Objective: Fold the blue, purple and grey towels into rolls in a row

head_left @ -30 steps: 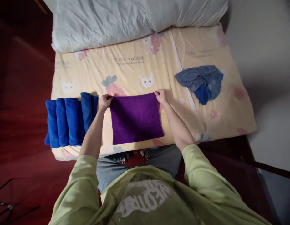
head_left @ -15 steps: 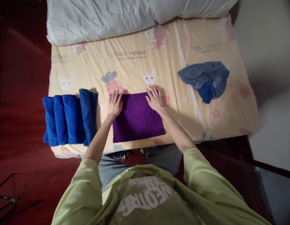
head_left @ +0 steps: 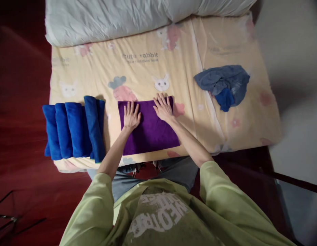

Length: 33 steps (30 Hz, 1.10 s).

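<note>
On rabbit-print bedding (head_left: pixel 91 68) above red floor (head_left: pixel 20 136), both hands (head_left: pixel 132 119) (head_left: pixel 163 110) (splayed flat) touch purple cloth (head_left: pixel 151 131).

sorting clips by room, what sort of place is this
Probably a bedroom: there is what looks like a bed, a sheet printed with rabbits and carrots, and a puffy, pale quilt or similar bedding along the far side.

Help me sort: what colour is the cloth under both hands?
The cloth is purple; see head view.
</note>
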Available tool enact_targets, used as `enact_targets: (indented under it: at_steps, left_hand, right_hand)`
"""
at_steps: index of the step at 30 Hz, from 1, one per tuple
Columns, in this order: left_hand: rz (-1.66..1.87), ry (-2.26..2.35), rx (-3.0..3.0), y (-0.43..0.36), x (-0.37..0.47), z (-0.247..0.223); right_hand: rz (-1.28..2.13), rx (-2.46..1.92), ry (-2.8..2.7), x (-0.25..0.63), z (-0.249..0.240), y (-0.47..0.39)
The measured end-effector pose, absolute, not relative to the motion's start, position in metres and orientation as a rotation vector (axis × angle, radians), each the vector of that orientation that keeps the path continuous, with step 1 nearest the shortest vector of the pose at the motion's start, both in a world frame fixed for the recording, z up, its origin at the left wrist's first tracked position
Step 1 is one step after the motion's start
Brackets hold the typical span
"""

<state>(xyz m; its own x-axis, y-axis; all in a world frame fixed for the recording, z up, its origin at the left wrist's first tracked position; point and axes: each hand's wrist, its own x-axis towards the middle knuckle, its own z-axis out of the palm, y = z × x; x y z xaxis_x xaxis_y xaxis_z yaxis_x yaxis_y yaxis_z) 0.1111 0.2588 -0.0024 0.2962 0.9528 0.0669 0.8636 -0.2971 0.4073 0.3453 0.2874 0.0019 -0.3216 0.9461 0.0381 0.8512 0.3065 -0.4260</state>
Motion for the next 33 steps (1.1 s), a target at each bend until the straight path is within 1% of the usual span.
enact_targets:
  at_steps: [3,6,9,13,18,23,27,30,33]
  left_hand:
    - [0.35,1.424,2.408,0.239,0.134,-0.007]
    - [0.301,1.339,2.448,0.227,0.146,-0.015]
    - [0.328,1.34,2.449,0.228,0.147,-0.021]
    - [0.383,1.327,2.425,0.241,0.141,-0.022]
    - [0.5,1.595,2.28,0.262,0.117,-0.021]
    - [0.572,1.901,2.106,0.278,0.09,-0.027]
    - [0.58,1.937,2.052,0.285,0.087,-0.03]
    - [0.553,1.907,2.049,0.277,0.088,-0.018]
    - [0.538,1.805,2.146,0.235,0.09,0.007]
  right_hand:
    - [0.493,-1.534,-2.372,0.316,0.01,0.247]
    - [0.54,-1.521,-2.405,0.305,0.003,0.217]
    - [0.548,-1.573,-2.376,0.311,-0.008,0.215]
    - [0.53,-1.602,-2.356,0.324,-0.012,0.236]
    - [0.448,-1.763,-2.257,0.342,-0.016,0.257]
    - [0.348,-1.987,-2.069,0.352,-0.034,0.273]
    - [0.342,-2.02,-2.064,0.357,-0.046,0.286]
    - [0.411,-2.014,-2.117,0.362,-0.032,0.288]
    - [0.412,-1.897,-2.188,0.364,0.001,0.264]
